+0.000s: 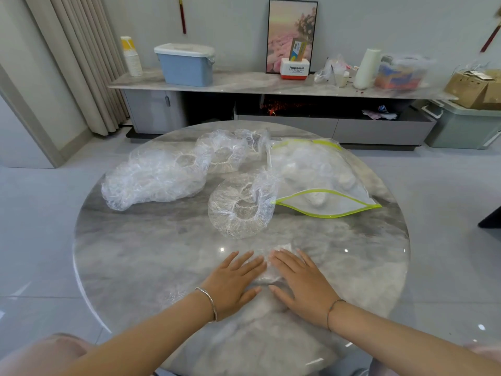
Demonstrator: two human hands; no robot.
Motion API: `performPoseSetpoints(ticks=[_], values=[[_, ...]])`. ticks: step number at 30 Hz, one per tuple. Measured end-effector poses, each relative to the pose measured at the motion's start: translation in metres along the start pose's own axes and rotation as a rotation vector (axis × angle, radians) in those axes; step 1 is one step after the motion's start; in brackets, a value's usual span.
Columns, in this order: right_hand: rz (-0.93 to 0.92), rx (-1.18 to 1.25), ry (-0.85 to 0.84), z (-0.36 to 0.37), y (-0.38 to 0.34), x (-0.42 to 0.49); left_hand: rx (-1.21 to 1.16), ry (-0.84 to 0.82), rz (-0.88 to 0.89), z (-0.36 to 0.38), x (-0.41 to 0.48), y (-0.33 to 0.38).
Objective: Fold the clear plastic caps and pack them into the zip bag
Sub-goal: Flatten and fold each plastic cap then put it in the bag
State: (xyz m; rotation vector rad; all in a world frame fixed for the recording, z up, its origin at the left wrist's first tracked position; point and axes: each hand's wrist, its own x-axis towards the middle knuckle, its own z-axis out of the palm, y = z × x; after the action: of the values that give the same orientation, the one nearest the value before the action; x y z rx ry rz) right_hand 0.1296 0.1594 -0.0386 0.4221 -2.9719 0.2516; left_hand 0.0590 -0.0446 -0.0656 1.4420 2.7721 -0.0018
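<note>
On the left of the round marble table (130,256) lies a big crumpled heap of clear plastic caps (151,180), puffed up and unfolded; how many are in it cannot be told. Just behind and to its right sits another loose cap (223,154) with its elastic rim showing, and nearer the middle a third cap (241,213) lies open, its gathered edge touching the mouth of the bag. At the near edge the left hand (233,280) lies palm down, fingers straight and slightly fanned, pressing flat on a cap being folded (267,271), which shows as a small whitish wad between and under both palms. The right hand (305,282) mirrors it, fingers straight and close together, tips almost meeting those of the left; neither hand pinches anything. To the right lies the zip bag (349,183), its yellow-green mouth gaping toward the near side, with several pale folded bundles inside. By the look of it the job is partway through: some caps are already packed, one is being flattened before it goes in, and at least three loose ones, likely more in the heap, are left to fold. The bag is not yet sealed.
</note>
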Motion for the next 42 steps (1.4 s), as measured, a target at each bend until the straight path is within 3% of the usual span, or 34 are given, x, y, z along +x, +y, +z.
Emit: performPoseSetpoints(ticks=[4, 7, 12, 16, 21, 26, 29, 32, 35, 37, 39, 42], values=[[-0.109, 0.039, 0.036, -0.004, 0.006, 0.003, 0.030, 0.069, 0.027, -0.002, 0.003, -0.001], [-0.095, -0.016, -0.001, -0.001, 0.012, 0.003, -0.001, 0.184, 0.042, -0.003, 0.008, -0.001], [-0.020, 0.091, -0.008, 0.002, 0.017, 0.008, -0.105, 0.387, 0.009, -0.008, 0.018, -0.005], [0.174, 0.348, 0.011, -0.002, 0.022, 0.016, -0.247, 0.310, -0.099, -0.013, 0.018, -0.010], [0.449, 0.772, 0.014, -0.004, 0.025, 0.021, -0.541, 0.130, -0.376, -0.022, 0.016, -0.010], [0.564, 0.859, 0.010, -0.001, 0.026, 0.027, -0.550, 0.152, -0.428, -0.029, 0.014, 0.000], [0.584, 0.837, 0.000, 0.001, 0.028, 0.030, -0.301, 0.287, -0.154, -0.028, 0.015, 0.003], [0.562, 0.733, -0.004, 0.000, 0.025, 0.030, -0.060, 0.170, 0.100, -0.023, 0.013, 0.002], [0.353, 0.355, 0.105, -0.006, 0.021, 0.029, -0.020, -0.053, 0.065, -0.018, 0.007, -0.001], [0.147, 0.146, 0.173, -0.007, 0.017, 0.026, -0.009, -0.109, 0.005, -0.013, 0.003, -0.003], [0.034, 0.008, 0.076, 0.000, 0.012, 0.020, -0.034, -0.122, -0.011, -0.013, 0.001, -0.002], [0.118, -0.083, -0.161, 0.012, 0.007, 0.007, -0.129, -0.101, 0.039, -0.010, 0.002, 0.002]])
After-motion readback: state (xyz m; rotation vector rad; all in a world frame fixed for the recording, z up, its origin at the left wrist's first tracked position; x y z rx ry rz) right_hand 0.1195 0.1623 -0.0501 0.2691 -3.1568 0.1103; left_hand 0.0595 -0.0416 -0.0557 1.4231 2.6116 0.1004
